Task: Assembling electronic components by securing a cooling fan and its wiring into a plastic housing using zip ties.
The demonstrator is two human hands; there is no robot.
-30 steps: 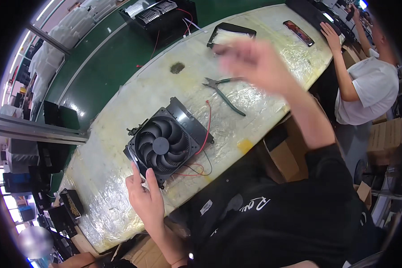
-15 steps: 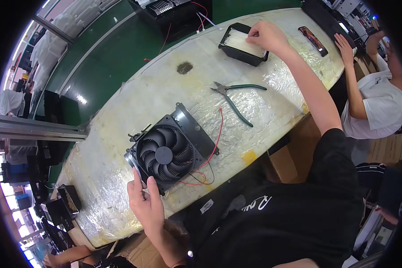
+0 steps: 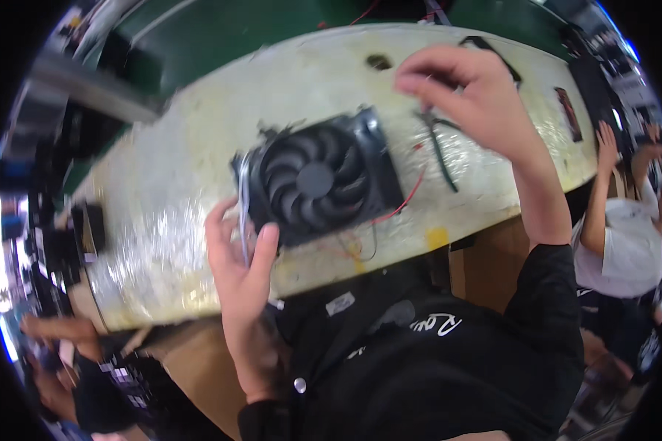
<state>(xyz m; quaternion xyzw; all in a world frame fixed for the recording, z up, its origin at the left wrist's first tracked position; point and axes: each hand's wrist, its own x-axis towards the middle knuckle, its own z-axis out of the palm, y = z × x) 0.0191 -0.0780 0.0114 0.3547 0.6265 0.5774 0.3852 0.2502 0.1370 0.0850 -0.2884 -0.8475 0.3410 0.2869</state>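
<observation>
A black cooling fan (image 3: 315,180) fixed to a dark bracket (image 3: 379,151) lies on the table in front of me. Along its left edge runs a grey cable (image 3: 243,206). My left hand (image 3: 241,261) is at that edge, the cable between its thumb and fingers, the thumb near the fan's lower corner. Raised over the table's far right part is my right hand (image 3: 471,95), fingers pinched and blurred; what they hold, if anything, I cannot make out. Beneath it lie green-handled cutting pliers (image 3: 443,160), partly hidden. A red wire (image 3: 412,192) trails from the fan's right side.
Behind my right hand stands a black bin (image 3: 509,65), mostly covered by it. A phone (image 3: 568,114) lies at the table's right end, near another person's hand (image 3: 607,147). Dark boxes (image 3: 88,228) stand at the left end. A dark spot (image 3: 379,62) marks the table's far side.
My right hand has left the bin of white strips and come back toward the fan. The view has turned and shifted. My left hand stays at the fan's left edge.
</observation>
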